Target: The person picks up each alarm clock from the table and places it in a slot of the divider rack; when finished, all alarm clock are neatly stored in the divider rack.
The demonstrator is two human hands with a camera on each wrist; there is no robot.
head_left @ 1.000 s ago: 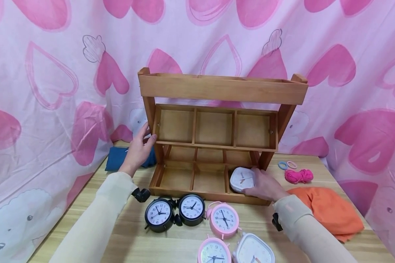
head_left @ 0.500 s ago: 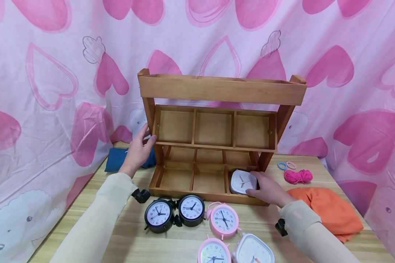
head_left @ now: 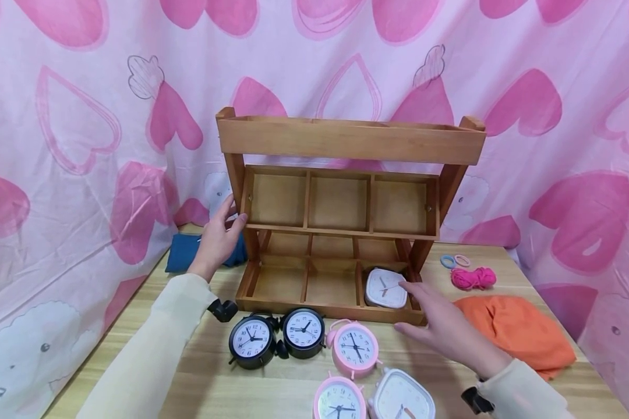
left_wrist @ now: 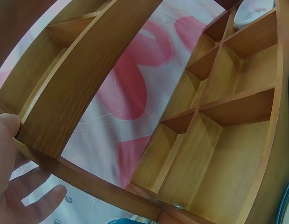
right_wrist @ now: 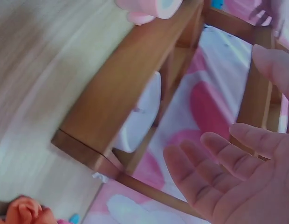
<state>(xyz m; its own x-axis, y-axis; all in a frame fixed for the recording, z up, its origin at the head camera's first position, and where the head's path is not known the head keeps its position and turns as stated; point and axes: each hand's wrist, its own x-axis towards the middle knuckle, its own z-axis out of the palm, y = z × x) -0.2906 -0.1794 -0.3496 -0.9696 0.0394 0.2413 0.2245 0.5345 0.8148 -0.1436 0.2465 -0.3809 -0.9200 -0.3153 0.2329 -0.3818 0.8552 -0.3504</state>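
Pink heart-printed cloth (head_left: 73, 145) hangs close behind and to both sides of a pale wooden table (head_left: 199, 384), closing it in on three sides. Far left, at the table's back edge, a blue cloth (head_left: 180, 253) lies against the drape. Just right of it the left hand (head_left: 217, 235) rests on the left upright of a wooden rack (head_left: 346, 142), thumb on the front corner of the middle shelf and fingers spread loosely behind the post; the left wrist view shows the fingers straight, not wrapped round the wood. The rack has a top trough, a middle shelf of three compartments and a bottom tray of three compartments. The two left bottom compartments are bare wood. In the right-hand bottom compartment a white square clock (head_left: 386, 288) leans face-up, its top edge against the tray's back.

Before the tray's front edge stand two black round clocks (head_left: 275, 337) side by side, touching, then a pink round clock (head_left: 355, 349). At the near table edge, another pink clock (head_left: 339, 401) and a second white clock (head_left: 400, 401) are cut off by the frame. A strip of bare table lies between the black clocks and the near edge.

The right hand (head_left: 442, 329) hovers over the tray's front right corner, fingers extended and relaxed, holding nothing, its fingertips just beside the white square clock. Right of it lie an orange cloth (head_left: 519, 334), pink yarn (head_left: 472, 278) and small hair rings (head_left: 455, 261).
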